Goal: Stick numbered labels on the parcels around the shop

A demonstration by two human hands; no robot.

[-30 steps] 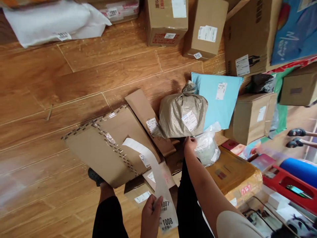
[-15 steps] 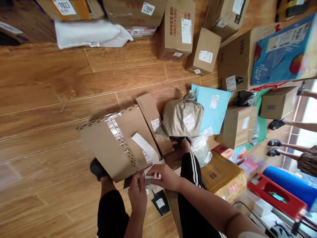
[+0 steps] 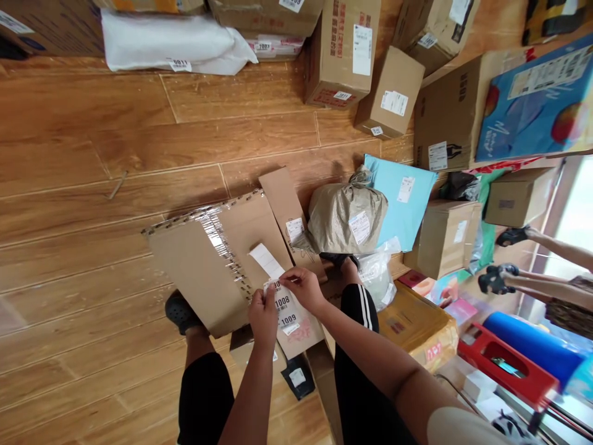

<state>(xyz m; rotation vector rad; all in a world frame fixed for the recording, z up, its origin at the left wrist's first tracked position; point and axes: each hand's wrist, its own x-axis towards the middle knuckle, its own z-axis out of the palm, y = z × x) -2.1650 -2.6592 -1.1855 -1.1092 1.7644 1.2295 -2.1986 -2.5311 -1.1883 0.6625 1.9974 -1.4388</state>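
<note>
A white strip of number labels (image 3: pixel 283 302), printed 1008 and 1009, is pinched between both hands over a large flat cardboard box (image 3: pixel 194 266). My left hand (image 3: pixel 263 315) grips the strip's left edge with thumb and fingers. On the right, my right hand (image 3: pixel 303 287) pinches a label near the strip's upper part, its fingertips partly covering the number. The strip's blank-looking end (image 3: pixel 266 259) trails over the box, which has shiny tape across it. Under the hands lies a smaller carton with red print (image 3: pixel 299 334), partly hidden.
A grey-brown wrapped bundle (image 3: pixel 349 216), a light blue mailer (image 3: pixel 407 194) and a clear plastic bag (image 3: pixel 377 278) lie to the right. Labelled cartons (image 3: pixel 343 55) line the far side. A black packet (image 3: pixel 298 377) lies below. At right are a red frame (image 3: pixel 507 364) and another person's legs (image 3: pixel 537 278).
Both hands have moved slightly up with the label strip, which now shows 1008 and 1009 facing up. The right hand has shifted to the strip's upper part. The view has tilted a little.
</note>
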